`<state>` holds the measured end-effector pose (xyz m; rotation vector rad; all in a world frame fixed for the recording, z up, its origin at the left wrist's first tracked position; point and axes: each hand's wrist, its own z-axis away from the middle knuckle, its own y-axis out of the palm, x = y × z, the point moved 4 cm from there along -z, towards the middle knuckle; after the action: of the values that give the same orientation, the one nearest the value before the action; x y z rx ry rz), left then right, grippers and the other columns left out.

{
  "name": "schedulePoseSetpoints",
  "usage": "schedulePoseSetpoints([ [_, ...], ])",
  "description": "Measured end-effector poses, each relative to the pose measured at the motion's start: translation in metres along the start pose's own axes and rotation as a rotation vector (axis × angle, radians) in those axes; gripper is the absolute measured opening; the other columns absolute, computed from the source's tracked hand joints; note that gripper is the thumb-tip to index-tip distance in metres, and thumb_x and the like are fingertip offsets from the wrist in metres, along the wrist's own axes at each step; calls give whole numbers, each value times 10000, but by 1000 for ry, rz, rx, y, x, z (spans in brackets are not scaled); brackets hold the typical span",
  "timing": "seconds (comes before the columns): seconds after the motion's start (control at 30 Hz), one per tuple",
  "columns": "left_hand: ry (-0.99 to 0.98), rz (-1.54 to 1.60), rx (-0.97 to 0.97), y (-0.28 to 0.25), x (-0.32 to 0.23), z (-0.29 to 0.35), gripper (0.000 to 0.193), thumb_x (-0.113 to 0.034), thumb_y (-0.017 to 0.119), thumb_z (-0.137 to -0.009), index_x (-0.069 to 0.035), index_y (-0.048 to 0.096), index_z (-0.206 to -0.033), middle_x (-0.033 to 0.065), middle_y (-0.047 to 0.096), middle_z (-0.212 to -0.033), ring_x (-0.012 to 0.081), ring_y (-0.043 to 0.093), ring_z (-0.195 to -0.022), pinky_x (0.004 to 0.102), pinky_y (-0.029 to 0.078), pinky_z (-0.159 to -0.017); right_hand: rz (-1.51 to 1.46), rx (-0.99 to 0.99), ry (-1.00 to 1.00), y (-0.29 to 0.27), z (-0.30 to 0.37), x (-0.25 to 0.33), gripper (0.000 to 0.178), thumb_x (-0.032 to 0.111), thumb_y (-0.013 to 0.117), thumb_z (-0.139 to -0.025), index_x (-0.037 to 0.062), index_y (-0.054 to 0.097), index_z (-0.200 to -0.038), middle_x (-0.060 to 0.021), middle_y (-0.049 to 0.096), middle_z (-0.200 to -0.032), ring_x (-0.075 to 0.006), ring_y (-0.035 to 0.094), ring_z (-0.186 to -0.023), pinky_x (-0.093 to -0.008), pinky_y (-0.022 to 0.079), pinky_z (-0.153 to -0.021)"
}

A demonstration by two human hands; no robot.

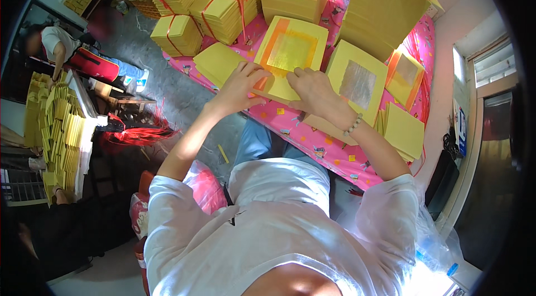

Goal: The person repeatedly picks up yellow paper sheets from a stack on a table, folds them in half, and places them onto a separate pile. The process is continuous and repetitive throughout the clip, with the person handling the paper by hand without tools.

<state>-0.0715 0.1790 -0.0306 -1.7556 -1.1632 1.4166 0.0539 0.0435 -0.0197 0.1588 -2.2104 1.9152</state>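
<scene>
The stack of yellow paper (295,47), topped with an orange-bordered gold patch, lies in front of you on the pink-covered surface (301,131). Your left hand (239,88) has its fingers curled at the near left corner, and your right hand (314,92), a beaded bracelet (353,124) at its wrist, bends over the near right; you cannot tell whether either pinches a sheet. Just left lie plain yellow sheets (210,64); just right, a silver-patched stack (357,83). Beyond stand red-tied bundles (224,8). Well apart on your left, a person (58,39) leans over folded yellow paper (58,128).
</scene>
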Motion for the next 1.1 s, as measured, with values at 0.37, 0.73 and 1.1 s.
schedulePoseSetpoints([
  [0.37,-42,139,38,-5,18,-7,418,-85,738,-689,-69,610,-1086,105,601,-1049,314,548,-1007,389,456,-869,-308,101,122,-23,-6,-25,232,267,597,-856,56,680,-901,-168,659,-794,-333,634,-791,-433,491,-684],
  [0.73,-69,113,9,-5,20,-14,386,-65,701,-721,-69,603,-1094,95,619,-1028,300,559,-994,388,449,-868,-570,108,238,-12,-13,-41,236,230,638,-853,-3,674,-854,-90,648,-709,-166,587,-640,-317,471,-650],
  [1.1,-78,115,-70,-2,16,-10,318,-51,711,-703,-64,631,-1011,88,619,-960,298,558,-951,381,461,-835,-761,275,558,8,-12,-50,258,305,699,-738,67,732,-834,-69,652,-753,-161,602,-738,-303,462,-712],
])
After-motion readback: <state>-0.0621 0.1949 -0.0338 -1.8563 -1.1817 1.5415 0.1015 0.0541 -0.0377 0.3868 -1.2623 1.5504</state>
